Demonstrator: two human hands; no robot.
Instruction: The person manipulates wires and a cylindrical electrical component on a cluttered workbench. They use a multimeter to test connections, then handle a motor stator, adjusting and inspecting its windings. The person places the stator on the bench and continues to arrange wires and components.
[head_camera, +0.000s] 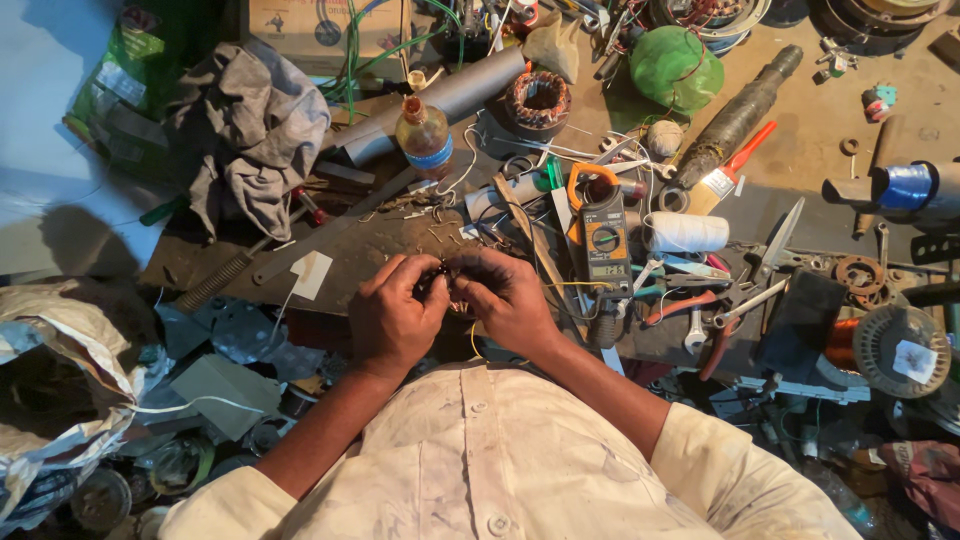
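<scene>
My left hand (393, 312) and my right hand (510, 300) meet over the dark workbench (370, 245), fingers curled around a small dark wound part (447, 272) with thin wires. The part is mostly hidden between my fingers. A yellow wire (473, 340) hangs down from below my hands. An orange and grey clamp meter (603, 238) lies just right of my right hand.
A brown bottle (424, 135) stands behind my hands. A grey cloth (255, 135) lies at back left, a motor stator (538, 100) and green bag (675, 65) at the back. White thread spool (688, 232), pliers (690, 305), scissors (775, 250) and a brush (728, 175) crowd the right.
</scene>
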